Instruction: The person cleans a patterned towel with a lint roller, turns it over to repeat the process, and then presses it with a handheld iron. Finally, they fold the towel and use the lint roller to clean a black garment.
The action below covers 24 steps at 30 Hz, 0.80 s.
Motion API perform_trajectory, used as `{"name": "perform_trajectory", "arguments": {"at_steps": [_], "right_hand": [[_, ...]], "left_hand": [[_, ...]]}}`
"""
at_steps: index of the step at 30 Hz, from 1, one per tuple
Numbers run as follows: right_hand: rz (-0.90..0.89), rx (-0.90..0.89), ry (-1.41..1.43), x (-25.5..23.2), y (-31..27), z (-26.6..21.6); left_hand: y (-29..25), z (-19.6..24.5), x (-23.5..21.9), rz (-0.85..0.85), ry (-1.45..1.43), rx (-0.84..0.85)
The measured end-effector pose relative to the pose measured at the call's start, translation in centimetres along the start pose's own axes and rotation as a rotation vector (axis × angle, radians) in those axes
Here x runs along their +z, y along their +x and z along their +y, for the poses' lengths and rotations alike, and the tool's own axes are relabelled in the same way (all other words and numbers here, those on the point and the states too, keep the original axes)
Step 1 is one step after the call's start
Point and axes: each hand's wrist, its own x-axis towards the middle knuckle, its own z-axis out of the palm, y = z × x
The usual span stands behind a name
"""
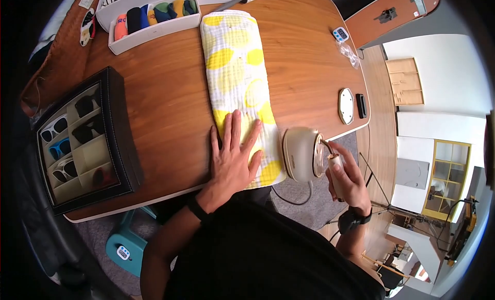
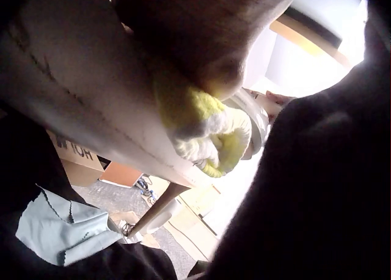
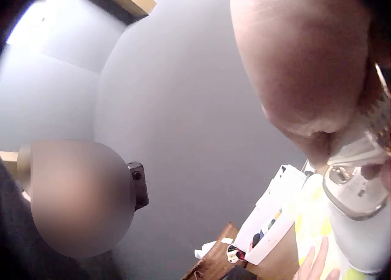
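A folded white cloth with yellow spots (image 1: 234, 68) lies lengthwise on the wooden table. The left hand (image 1: 232, 163) rests flat on its near part, fingers spread. Curled round the handle of a cream-and-gold steamer (image 1: 301, 154), the right hand (image 1: 350, 181) holds it beside the cloth's near right edge, by the table's edge. In the left wrist view the cloth's folded end (image 2: 229, 142) shows below the left hand (image 2: 201, 35). The right wrist view shows the right hand (image 3: 305, 60) above the steamer (image 3: 360, 225).
A black case of sunglasses (image 1: 131, 140) stands at the left, and a white box of rolled coloured items (image 1: 154, 38) at the far left. A white dish (image 1: 346, 106) and a small timer (image 1: 340, 34) lie at the right. A cord (image 1: 296, 203) hangs under the steamer.
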Motion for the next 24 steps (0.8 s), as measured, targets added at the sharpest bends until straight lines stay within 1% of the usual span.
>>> {"name": "perform_trajectory", "arguments": {"at_steps": [1,3,5,8,10,11,13,14,15,17,19,21,22,23,24], "right_hand": [[0.005,-0.002,0.000,0.7,0.2,-0.1],[0.095,-0.008,0.123,2.6,1.2,-0.4],[0.036,-0.067,0.132,3.6,2.8,0.9],[0.007,-0.068,0.107,3.5,3.2,0.3],[-0.037,0.010,0.022,2.6,2.6,-0.3],[-0.035,0.004,0.016,2.2,2.2,-0.6],[-0.136,0.086,-0.021,1.5,0.9,-0.8],[-0.123,0.111,-0.021,1.3,0.3,-0.5],[-0.115,0.109,-0.020,1.2,-0.2,-0.3],[-0.206,0.109,-0.058,0.9,-1.2,0.0],[-0.229,0.086,-0.016,-0.5,-1.8,0.9],[-0.329,0.051,-0.126,-2.2,-2.3,0.8],[-0.339,0.030,-0.130,-3.5,-2.7,1.0],[-0.318,-0.043,-0.161,-4.3,-3.1,0.8],[-0.227,-0.079,-0.108,-5.0,-3.6,0.9]], "left_hand": [[0.0,0.1,0.0,0.001,-0.001,0.005],[0.0,0.1,0.0,-0.016,-0.008,-0.025],[0.0,0.0,0.3,-0.010,-0.012,-0.031],[-0.1,0.1,0.4,-0.003,-0.011,-0.048],[-0.1,0.1,0.5,0.007,-0.009,-0.048],[0.0,0.1,0.5,0.008,-0.010,-0.050],[0.0,0.1,0.5,0.006,-0.017,-0.048],[0.0,0.1,0.5,0.008,-0.016,-0.046],[0.0,0.0,0.5,0.013,-0.014,-0.043],[0.1,-0.2,0.5,0.011,-0.026,-0.030],[0.1,-0.5,0.5,-0.003,-0.009,0.004],[0.3,-0.4,0.2,-0.006,-0.010,0.018],[0.3,-0.3,0.0,-0.011,-0.011,0.022],[0.2,0.0,0.2,-0.012,0.012,0.057],[-0.1,0.4,0.1,-0.072,-0.026,0.128]]}}
